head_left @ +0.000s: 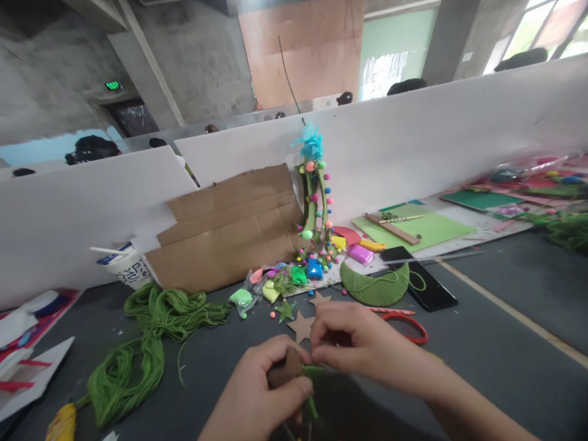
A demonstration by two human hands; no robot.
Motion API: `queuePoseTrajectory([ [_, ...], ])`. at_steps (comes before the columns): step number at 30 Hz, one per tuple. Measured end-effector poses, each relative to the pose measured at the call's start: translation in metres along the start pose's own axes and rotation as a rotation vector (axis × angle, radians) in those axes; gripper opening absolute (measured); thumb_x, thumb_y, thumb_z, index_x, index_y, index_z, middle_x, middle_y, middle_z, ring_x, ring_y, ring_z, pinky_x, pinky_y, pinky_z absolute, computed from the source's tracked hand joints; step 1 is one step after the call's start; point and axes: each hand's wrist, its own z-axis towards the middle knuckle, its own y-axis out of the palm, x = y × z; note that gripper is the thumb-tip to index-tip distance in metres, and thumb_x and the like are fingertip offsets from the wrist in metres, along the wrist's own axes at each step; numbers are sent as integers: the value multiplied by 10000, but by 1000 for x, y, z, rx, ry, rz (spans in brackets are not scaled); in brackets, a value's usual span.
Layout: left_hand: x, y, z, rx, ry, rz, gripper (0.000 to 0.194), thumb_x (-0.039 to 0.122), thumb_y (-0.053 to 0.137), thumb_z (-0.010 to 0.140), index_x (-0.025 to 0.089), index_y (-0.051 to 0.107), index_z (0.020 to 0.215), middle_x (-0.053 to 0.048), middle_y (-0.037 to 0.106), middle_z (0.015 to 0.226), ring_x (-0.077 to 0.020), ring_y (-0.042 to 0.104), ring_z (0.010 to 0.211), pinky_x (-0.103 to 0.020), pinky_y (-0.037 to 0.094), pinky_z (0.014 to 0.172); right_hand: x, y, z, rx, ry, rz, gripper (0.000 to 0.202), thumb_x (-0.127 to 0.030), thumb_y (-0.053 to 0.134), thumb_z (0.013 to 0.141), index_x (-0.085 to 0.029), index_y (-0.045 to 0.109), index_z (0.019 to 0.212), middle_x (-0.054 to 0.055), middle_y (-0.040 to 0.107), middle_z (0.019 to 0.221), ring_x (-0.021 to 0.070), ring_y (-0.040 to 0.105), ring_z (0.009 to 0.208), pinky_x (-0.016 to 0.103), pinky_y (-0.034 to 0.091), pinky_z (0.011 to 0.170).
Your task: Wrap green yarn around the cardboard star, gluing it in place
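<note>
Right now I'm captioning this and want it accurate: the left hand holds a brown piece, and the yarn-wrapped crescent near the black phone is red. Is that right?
Not quite: the head view shows the yarn-wrapped crescent is green, not red. It does lie near the black phone, and the left hand does hold the brown piece.
</note>
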Motion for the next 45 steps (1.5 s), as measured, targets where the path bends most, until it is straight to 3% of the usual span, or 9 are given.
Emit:
queuePoseTrajectory([
  [6,1,3,2,81,-30,-158,146,142,706,582,179,622,695,39,598,523,-108,558,411,-202,428,443,21,11,10,-96,292,621,70,-205,670,729,-150,639,698,-61,490,584,69,364,525,203,250,494],
  [13,3,5,6,243,-3,-397,146,185,768,596,157,650,677,4,613,581,-129,543,545,-228,483,484,16,25,11,7,361,774,116,-280,667,752,-177,619,776,-113,343,490,54,182,413,206,124,394],
  [16,6,8,6,316,-4,-506,151,161,772,596,152,657,694,3,607,661,-126,533,596,-215,491,486,14,33,12,151,325,777,179,-319,722,702,-174,627,747,-93,432,513,55,292,431,191,219,421],
  [20,6,12,6,337,-6,-561,125,131,753,622,154,646,684,-12,619,810,-118,528,621,-206,486,467,14,37,13,226,253,721,160,-305,704,710,-168,624,690,-33,580,664,109,498,648,225,378,644],
  [26,1,15,7,331,8,-565,104,141,736,658,152,650,715,-15,629,795,-117,516,622,-197,467,472,16,36,11,217,239,611,99,-241,653,730,-173,605,675,-41,544,625,119,481,615,236,358,612],
  [30,0,13,10,363,46,-507,132,180,747,640,162,642,718,6,618,715,-132,519,618,-213,462,493,7,35,6,266,118,171,99,-151,567,798,-184,615,718,-23,582,660,133,523,636,235,365,605],
  [33,0,7,11,454,74,-253,141,242,742,642,175,646,721,26,608,631,-140,525,576,-231,445,529,0,33,1,251,-11,-186,135,-125,528,849,-201,634,815,1,621,762,147,561,710,236,370,631],
  [38,1,5,9,505,118,275,56,239,675,669,195,642,654,21,585,596,-183,530,602,-256,399,571,-4,30,-6,138,-71,-484,150,-100,490,863,-190,597,811,17,596,795,158,542,720,252,372,630],
  [45,2,8,7,217,154,435,146,106,558,666,202,509,566,27,474,629,-165,456,616,-254,330,563,-9,12,-5,51,-95,-488,118,-112,520,855,-170,604,796,27,575,817,166,516,755,269,365,651],
])
